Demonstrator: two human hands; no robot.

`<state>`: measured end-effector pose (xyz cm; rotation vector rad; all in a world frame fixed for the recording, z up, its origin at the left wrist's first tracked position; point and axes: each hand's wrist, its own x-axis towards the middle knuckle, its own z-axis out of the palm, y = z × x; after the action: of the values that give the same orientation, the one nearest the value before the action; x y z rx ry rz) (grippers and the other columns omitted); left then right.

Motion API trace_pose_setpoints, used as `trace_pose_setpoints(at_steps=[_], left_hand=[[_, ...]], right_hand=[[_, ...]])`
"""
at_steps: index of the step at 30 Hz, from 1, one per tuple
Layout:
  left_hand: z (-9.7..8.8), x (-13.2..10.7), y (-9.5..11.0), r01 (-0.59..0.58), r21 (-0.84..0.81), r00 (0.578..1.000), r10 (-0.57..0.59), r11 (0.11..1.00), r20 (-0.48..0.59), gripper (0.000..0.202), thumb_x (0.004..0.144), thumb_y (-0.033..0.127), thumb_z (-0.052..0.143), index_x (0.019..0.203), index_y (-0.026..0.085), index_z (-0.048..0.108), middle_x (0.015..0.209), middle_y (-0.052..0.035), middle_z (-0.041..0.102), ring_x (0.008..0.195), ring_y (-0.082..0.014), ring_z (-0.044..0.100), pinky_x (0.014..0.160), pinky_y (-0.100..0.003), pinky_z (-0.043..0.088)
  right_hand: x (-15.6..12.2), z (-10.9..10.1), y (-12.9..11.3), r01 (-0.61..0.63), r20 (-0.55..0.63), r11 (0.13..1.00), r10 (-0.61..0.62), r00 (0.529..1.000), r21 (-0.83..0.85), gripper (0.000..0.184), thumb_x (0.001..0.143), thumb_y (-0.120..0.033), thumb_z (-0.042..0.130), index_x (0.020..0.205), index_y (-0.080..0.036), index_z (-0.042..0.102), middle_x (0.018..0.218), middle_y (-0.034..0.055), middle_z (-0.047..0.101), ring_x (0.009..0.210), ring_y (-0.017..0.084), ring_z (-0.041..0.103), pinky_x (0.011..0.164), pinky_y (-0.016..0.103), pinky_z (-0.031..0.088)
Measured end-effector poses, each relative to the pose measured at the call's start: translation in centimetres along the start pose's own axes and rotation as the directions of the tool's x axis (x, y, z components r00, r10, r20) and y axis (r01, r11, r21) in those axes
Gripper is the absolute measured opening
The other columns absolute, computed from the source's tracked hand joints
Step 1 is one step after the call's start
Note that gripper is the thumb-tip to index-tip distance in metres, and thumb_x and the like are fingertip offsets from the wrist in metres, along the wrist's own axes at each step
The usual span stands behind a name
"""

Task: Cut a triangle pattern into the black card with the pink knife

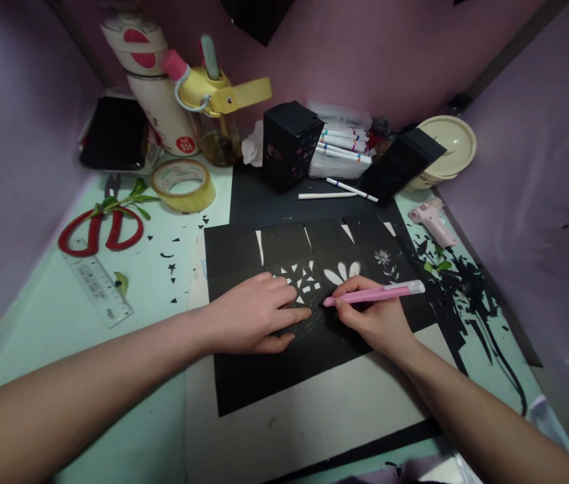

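A sheet of black card [244, 376] lies in front of me, with cut-out triangles, petal shapes and a flower drawn in fine lines. My left hand [259, 312] rests flat on the card just below the small cut-outs, its fingers stretched out and slightly apart. In my right hand [370, 319] is a slim pink pen-shaped craft knife [375, 294], pinched close to its tip. That tip points left at the card, just below the white petal cut-outs; I cannot tell whether it touches. A pale board [274, 430] lies beneath the card.
Red-handled scissors [87, 232], a clear ruler [97, 289] and a tape roll [183, 185] lie left. Behind stand bottles [161, 101], a black box [289, 148] and white markers [342, 148]. At right are a glue gun [433, 222], its cord, black scraps [471, 289] and a lidded bowl [448, 148].
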<state>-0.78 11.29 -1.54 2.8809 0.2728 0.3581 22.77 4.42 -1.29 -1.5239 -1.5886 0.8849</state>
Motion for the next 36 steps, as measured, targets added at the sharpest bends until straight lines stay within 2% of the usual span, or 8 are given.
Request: trace_pose_setpoints(at_steps=[11, 19, 29, 36], left_hand=[[-0.09, 0.00, 0.00, 0.004, 0.002, 1.000, -0.004, 1.000, 0.008, 0.034, 0.090, 0.032, 0.056, 0.120, 0.018, 0.064, 0.084, -0.0048, 0.059, 0.075, -0.0198, 0.052, 0.065, -0.033, 0.037], [-0.08, 0.13, 0.01, 0.005, 0.007, 1.000, -0.005, 1.000, 0.012, 0.034, 0.090, 0.033, 0.057, 0.120, 0.019, 0.064, 0.085, -0.0052, 0.060, 0.076, -0.0198, 0.052, 0.066, -0.033, 0.037], [-0.14, 0.17, -0.02, -0.004, 0.008, 1.000, 0.005, 1.000, -0.004, 0.033, 0.090, 0.033, 0.057, 0.119, 0.018, 0.064, 0.084, -0.0047, 0.059, 0.074, -0.0196, 0.052, 0.065, -0.033, 0.037], [-0.04, 0.05, -0.04, -0.004, 0.008, 1.000, 0.004, 1.000, 0.004, 0.033, 0.090, 0.032, 0.056, 0.120, 0.018, 0.063, 0.084, -0.0048, 0.059, 0.075, -0.0196, 0.052, 0.065, -0.033, 0.036]], right_hand=[[0.04, -0.17, 0.06, -0.002, -0.024, 1.000, 0.003, 1.000, 0.023, 0.007, 0.077, -0.016, 0.062, 0.072, -0.020, 0.067, 0.068, -0.0007, 0.068, 0.060, 0.013, 0.059, 0.055, 0.023, 0.045], [-0.25, -0.07, -0.06, 0.036, 0.062, 0.999, -0.037, 0.997, 0.021, 0.006, 0.080, -0.019, 0.065, 0.077, -0.020, 0.070, 0.067, 0.0005, 0.069, 0.057, 0.013, 0.058, 0.051, 0.023, 0.043], [-0.15, 0.06, -0.30, 0.021, 0.091, 1.000, -0.022, 0.996, 0.015, 0.007, 0.080, -0.022, 0.065, 0.076, -0.019, 0.070, 0.068, 0.0015, 0.070, 0.058, 0.014, 0.059, 0.052, 0.024, 0.043], [-0.05, 0.14, -0.20, 0.007, 0.037, 1.000, -0.006, 0.999, -0.017, 0.007, 0.079, -0.022, 0.064, 0.073, -0.020, 0.067, 0.066, 0.0001, 0.068, 0.056, 0.013, 0.057, 0.051, 0.024, 0.042]])
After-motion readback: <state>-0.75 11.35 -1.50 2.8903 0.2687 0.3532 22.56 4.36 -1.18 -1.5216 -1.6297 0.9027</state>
